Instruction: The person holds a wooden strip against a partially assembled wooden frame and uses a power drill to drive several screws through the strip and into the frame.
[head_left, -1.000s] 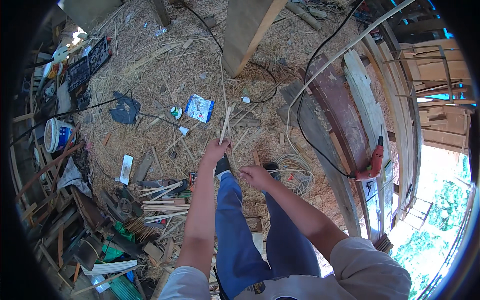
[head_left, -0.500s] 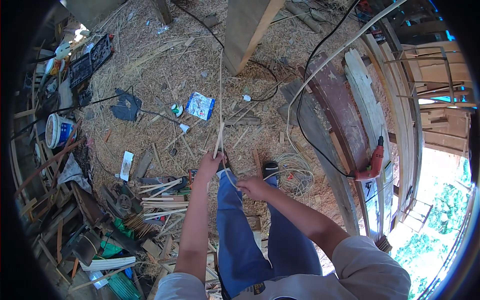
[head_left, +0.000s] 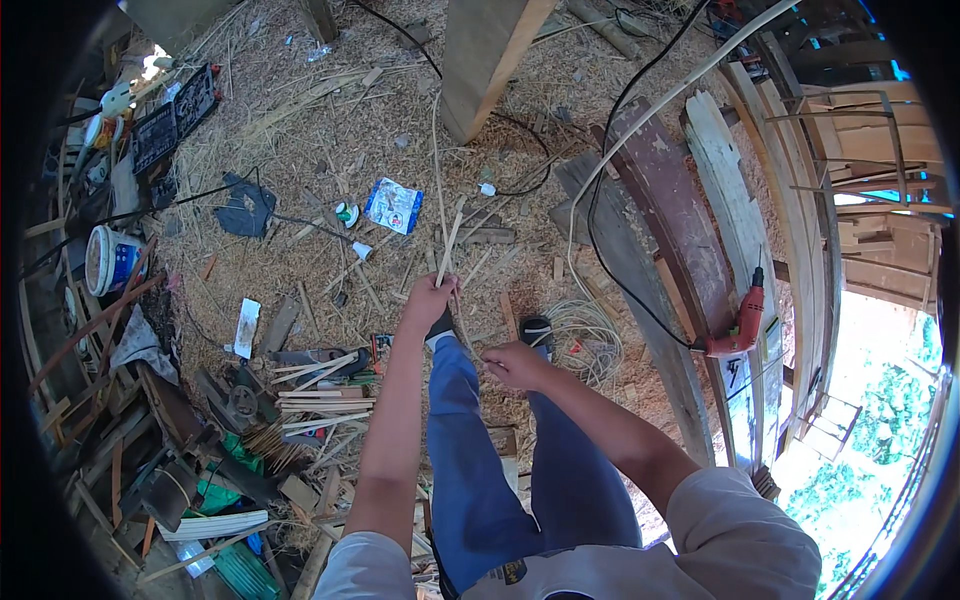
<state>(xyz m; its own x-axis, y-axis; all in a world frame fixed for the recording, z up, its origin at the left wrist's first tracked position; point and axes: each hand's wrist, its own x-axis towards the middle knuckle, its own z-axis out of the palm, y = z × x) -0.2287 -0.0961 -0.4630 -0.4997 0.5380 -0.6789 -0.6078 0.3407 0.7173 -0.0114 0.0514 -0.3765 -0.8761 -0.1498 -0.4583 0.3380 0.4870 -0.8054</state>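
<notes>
In front of my legs, my left hand (head_left: 430, 302) is closed around a short, pale wooden stick (head_left: 451, 243) that points up and away. A long, thin pale strip (head_left: 437, 160), like split cane, runs down from beside the wooden post to that same hand. From there it seems to pass on toward my right hand (head_left: 514, 365), closer to me and to the right. The fingers of that hand are pinched together at the strip's near part, whose end I cannot make out.
At right, a red power drill (head_left: 742, 322) lies on long planks (head_left: 672, 205), and a pale coil (head_left: 585, 340) rests by my foot. A wooden post (head_left: 485, 70) stands ahead. Wood strips (head_left: 320, 405) and scrap are piled left, near a white bucket (head_left: 112, 260).
The wooden stick in my left hand has tilted to the right and stands farther out of the fist. Both hands have shifted only slightly, and the strip between them has moved.
</notes>
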